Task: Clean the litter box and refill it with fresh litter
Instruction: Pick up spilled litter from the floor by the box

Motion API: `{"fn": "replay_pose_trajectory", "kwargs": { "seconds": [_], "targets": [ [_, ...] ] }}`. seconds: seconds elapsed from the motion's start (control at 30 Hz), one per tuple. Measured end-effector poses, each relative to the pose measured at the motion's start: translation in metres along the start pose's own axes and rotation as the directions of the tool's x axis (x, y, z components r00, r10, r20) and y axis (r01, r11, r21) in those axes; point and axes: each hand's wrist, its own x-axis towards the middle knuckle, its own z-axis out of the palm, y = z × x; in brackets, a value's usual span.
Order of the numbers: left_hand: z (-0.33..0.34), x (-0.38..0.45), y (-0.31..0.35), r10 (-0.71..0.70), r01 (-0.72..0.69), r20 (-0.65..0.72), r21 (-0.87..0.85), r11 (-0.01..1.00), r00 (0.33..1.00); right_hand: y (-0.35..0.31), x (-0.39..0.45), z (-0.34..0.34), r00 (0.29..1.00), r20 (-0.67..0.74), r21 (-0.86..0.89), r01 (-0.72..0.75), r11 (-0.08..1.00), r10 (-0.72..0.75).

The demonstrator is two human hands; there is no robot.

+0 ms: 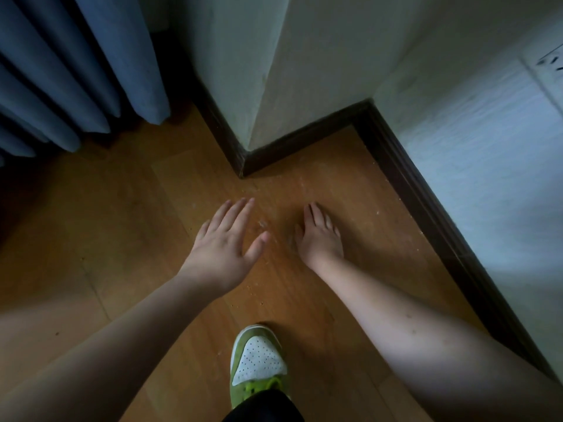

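Both hands reach down over a wooden floor [122, 239] near a wall corner. My left hand [227, 239] is spread, palm down, fingers apart, holding nothing. My right hand [320, 236] is also palm down with its fingers extended toward the floor, holding nothing. Between and around the hands lie scattered small litter grains [265, 226] and dusty smears on the boards. No litter box, scoop or litter bag is in view.
A dark skirting board [304, 141] runs along a jutting white wall corner [256, 86] and down the right wall. Blue curtains [61, 71] hang at the top left. My green and white shoe [259, 360] stands near the bottom middle. A wall socket [551, 62] sits at the far right.
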Motion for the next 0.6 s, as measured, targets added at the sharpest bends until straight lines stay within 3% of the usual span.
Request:
{"fn": "replay_pose_trajectory", "kwargs": {
  "seconds": [0.07, 0.17, 0.23, 0.33, 0.43, 0.5, 0.6],
  "targets": [
    [-0.001, -0.001, 0.002, -0.053, 0.056, 0.021, -0.221, 0.974, 0.998, 0.000, -0.002, 0.004, 1.000, -0.023, -0.001, 0.001, 1.000, -0.002],
    [-0.002, -0.002, 0.002, -0.154, 0.140, 0.019, -0.532, 0.835, 0.988, 0.000, -0.003, 0.010, 0.999, -0.043, -0.033, 0.013, 0.999, -0.015],
    [0.001, 0.002, -0.003, -0.215, 0.204, 0.074, -0.696, 0.688, 0.974, -0.001, -0.003, 0.011, 0.999, -0.048, -0.045, 0.018, 0.999, -0.021],
    [0.006, 0.009, -0.009, -0.253, 0.225, 0.132, -0.896, 0.383, 0.958, -0.004, -0.001, 0.007, 0.994, -0.093, -0.034, 0.052, 0.998, -0.055],
    [0.003, 0.013, -0.005, -0.306, 0.213, 0.186, -0.976, 0.055, 0.934, -0.013, 0.009, -0.003, 0.973, -0.224, -0.017, 0.059, 0.998, -0.061],
    [-0.001, 0.013, -0.001, -0.297, 0.191, 0.222, -0.973, -0.131, 0.929, -0.021, 0.022, -0.012, 0.962, -0.272, 0.089, 0.040, 0.995, -0.014],
    [-0.006, 0.014, 0.002, -0.270, 0.165, 0.247, -0.942, -0.294, 0.931, -0.031, 0.047, -0.022, 0.962, -0.268, 0.282, 0.035, 0.959, 0.044]
  ]
}}
